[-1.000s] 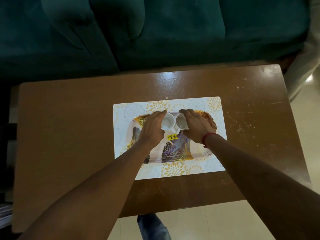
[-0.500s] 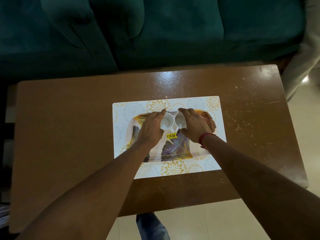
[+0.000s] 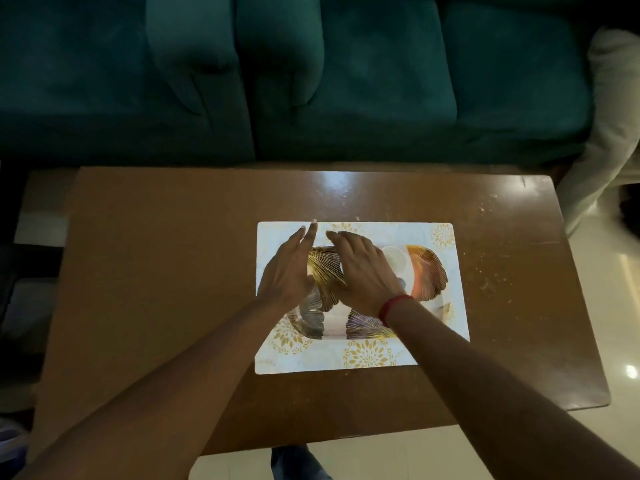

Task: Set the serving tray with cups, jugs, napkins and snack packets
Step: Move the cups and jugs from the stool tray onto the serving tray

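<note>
A brown table [image 3: 173,271] fills the middle of the frame, with a green sofa [image 3: 346,81] across the top. On the table lies a white mat [image 3: 367,355] with gold flowers. The serving tray [image 3: 427,275], painted with big leaves, sits on the mat, a bit right of the middle.

Both hands are over the tray. The left hand [image 3: 287,271] stands on its edge with its fingers straight, and it holds nothing. The right hand [image 3: 363,271] lies flat with its fingers stretched toward the upper left. It has a red band [image 3: 394,304] on its wrist.

1 white cup [image 3: 394,261] peeks out on the tray, just right of the right hand. It is blurry.
</note>
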